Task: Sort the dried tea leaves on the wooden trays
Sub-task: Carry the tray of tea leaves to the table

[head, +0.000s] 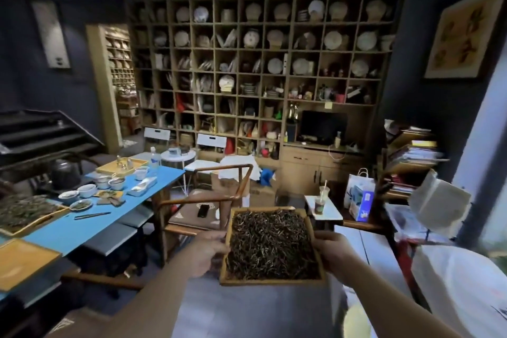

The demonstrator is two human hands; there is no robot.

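two hands, left hand (205,251) and right hand (333,251), curl their fingers around the side rims of a wooden tray (271,281) of dried tea leaves (270,244), held in the air; a wooden chair (208,200) stands beyond it, a blue table (82,228) at left.

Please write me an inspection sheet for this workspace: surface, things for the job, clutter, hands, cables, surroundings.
Surface: blue table at left; the carried tray is held in the air, not resting on it.
Job's things: wooden tray full of dark dried tea leaves; second tray of greenish leaves on the table; empty tray at the near left corner.
Clutter: white cups, dark kettle, water bottle, pen.
Hands: left hand grips the tray's left edge; right hand grips the right edge.
Cables: white cord hanging at the cabinet.
Surroundings: wall shelf, wooden chair with a phone on its seat.
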